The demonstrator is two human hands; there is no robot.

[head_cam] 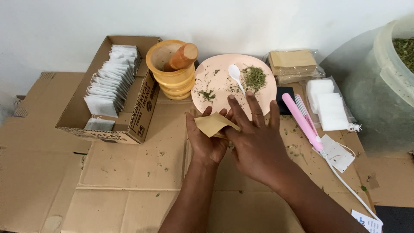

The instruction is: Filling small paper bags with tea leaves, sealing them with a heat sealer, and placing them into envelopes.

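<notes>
My left hand lies palm up over the flattened cardboard and holds a small tan paper envelope between thumb and fingers. My right hand rests flat beside it, fingers spread, thumb side touching the envelope's right edge and fingertips over the near rim of a pink plate. On the plate lie dried green herbs and a white plastic spoon.
A wooden mortar with pestle stands left of the plate. A cardboard box of white sachets sits at left. A pink heat sealer with white cord, tan envelopes, white filter bags and a large plastic tub are at right.
</notes>
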